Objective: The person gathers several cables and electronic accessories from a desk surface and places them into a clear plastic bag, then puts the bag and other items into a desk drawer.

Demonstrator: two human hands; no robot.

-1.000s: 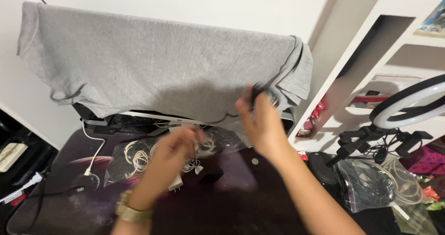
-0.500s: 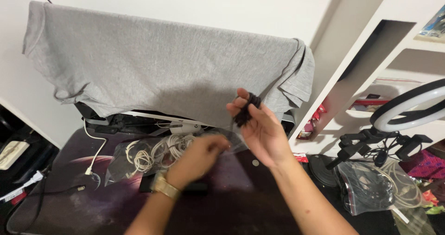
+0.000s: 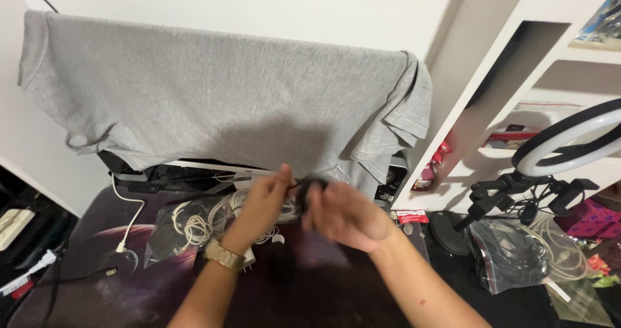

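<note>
1. Hands meet above the middle of the dark desk mat [image 3: 336,283], the left hand [image 3: 262,202] and the right hand [image 3: 346,215] close together around a small black cable bundle [image 3: 309,187].
2. Right hand: its fingers are curled over the bundle, closed on it from the right, though motion blur hides how tightly.
3. Left hand: thumb and fingertips are pinched on the left end of the same black bundle (a gold wristwatch [image 3: 223,255] sits on that wrist).
4. Below and left of the hands, a clear plastic bag [image 3: 165,231] lies on the mat with coiled white cables [image 3: 200,219] in it.
5. Beyond the hands, at the far side of the desk, a grey T-shirt [image 3: 213,98] hangs draped over a monitor, covering nearly all of it.
6. At the right, a ring light [image 3: 569,140] stands on a black mount in front of white shelves [image 3: 511,76].
7. Near the ring light's base, another clear bag of cables [image 3: 511,253] lies well apart from the hands.
8. At the left edge, a white charging cable [image 3: 132,215] runs down from under the shirt onto the mat.
</note>
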